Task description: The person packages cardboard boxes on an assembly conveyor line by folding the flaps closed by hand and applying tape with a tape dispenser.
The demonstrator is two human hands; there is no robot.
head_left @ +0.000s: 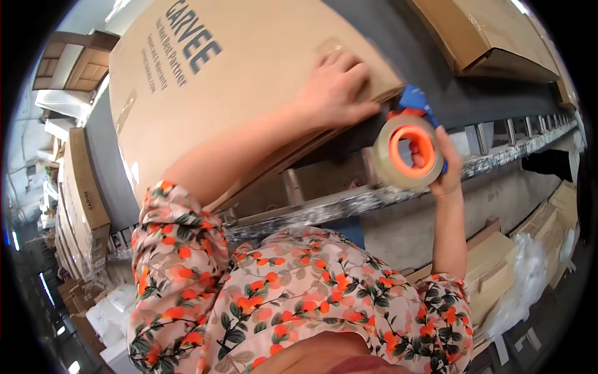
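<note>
A large flat cardboard box (249,56) with dark print lies in front of me, its near right corner toward my right hand. My left hand (339,87) rests on its top near that corner, fingers bent, the thumb spread toward the edge. A strip of clear tape (329,45) shows beside the fingers. My right hand (447,163) is closed around a blue tape dispenser (416,98), partly hidden behind its roll of tape (387,153) with an orange core. The dispenser's head is at the box corner; whether it touches cannot be made out.
The box lies on a dark conveyor belt (430,81) with a worn metal side rail (336,204). Another carton (455,37) stands at the far right. Several cartons (84,187) lean at the left. Flattened cardboard (492,258) and plastic wrap (520,280) lie at lower right.
</note>
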